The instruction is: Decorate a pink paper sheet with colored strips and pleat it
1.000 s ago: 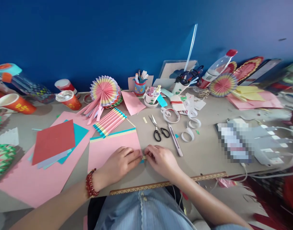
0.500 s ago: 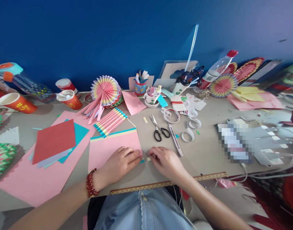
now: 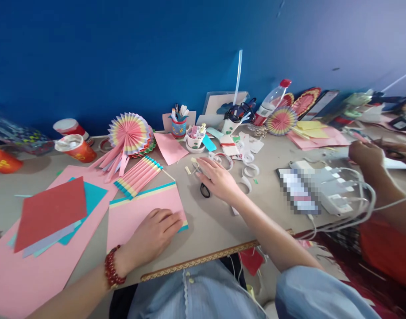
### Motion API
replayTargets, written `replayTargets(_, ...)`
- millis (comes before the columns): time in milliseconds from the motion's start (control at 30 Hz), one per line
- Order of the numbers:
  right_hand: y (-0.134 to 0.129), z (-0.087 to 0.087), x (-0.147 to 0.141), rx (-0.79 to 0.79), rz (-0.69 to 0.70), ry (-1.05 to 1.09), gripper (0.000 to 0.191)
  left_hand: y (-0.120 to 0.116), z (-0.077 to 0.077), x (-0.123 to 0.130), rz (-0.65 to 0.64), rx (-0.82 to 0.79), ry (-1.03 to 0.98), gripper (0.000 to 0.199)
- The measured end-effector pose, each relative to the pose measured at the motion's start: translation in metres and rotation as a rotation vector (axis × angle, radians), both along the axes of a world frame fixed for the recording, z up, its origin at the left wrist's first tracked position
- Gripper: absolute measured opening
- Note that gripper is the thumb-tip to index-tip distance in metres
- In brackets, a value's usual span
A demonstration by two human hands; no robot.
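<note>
My left hand (image 3: 158,232) lies flat on a pink sheet (image 3: 136,215) edged with yellow and blue strips, near its right side. Reaching forward, my right hand (image 3: 219,177) hovers over or rests on black-handled scissors (image 3: 205,190), covering most of them. Its fingers are stretched out with the thumb apart. A small pale strip (image 3: 194,160) is at its fingertips, and another pale strip (image 3: 188,170) lies just beside it. Whether the fingertips touch the first strip is unclear. Behind the sheet sits a pleated pink paper piece (image 3: 138,177) with blue and yellow ends.
A round paper fan (image 3: 128,135) stands behind the pleated piece. Coloured sheets (image 3: 52,212) lie left. Tape rings (image 3: 224,160) and curled white strips (image 3: 251,169) are beyond my right hand. Right are a phone (image 3: 299,190), a power strip (image 3: 325,190) and another person's hands (image 3: 367,155).
The view has turned to the right. My right hand has moved from beside the sheet's corner forward over the scissors, its fingers straightening. My left hand stays on the sheet.
</note>
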State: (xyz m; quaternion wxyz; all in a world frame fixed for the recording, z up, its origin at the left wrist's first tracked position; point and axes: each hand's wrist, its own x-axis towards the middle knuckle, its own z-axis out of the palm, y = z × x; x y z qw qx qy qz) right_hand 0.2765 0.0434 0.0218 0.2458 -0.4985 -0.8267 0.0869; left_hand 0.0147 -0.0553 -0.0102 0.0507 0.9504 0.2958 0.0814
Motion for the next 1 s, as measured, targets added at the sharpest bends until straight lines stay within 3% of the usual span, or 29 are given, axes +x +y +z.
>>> replayTargets(133,-0.016,0.002,-0.006,0.116,-0.067,-0.093,0.023,0.001,0.0,0.001,-0.005,0.011,-0.033,0.041)
replayTargets(333,-0.049,-0.006,-0.006,-0.071,-0.025,-0.111,0.025,0.002,0.0,0.001,-0.01,0.031,-0.072,0.036)
replayTargets(600,-0.054,-0.007,-0.006,-0.166,0.069,-0.077,0.018,0.001,0.003,0.006,-0.041,-0.028,-0.089,0.042)
replayTargets(700,-0.054,-0.005,-0.009,-0.159,0.064,-0.058,0.02,0.0,0.01,0.004,-0.018,-0.121,-0.131,0.045)
replayTargets(833,-0.052,0.005,-0.017,-0.138,0.111,-0.026,0.029,0.0,0.026,0.0,0.128,-0.209,-0.231,0.047)
replayTargets(900,-0.049,0.011,-0.024,-0.133,0.163,-0.011,0.028,0.003,0.034,0.0,0.188,-0.184,-0.262,0.051)
replayTargets(1000,-0.044,0.019,-0.038,-0.14,0.272,0.03,0.016,0.011,0.04,0.005,0.166,-0.044,-0.297,0.059)
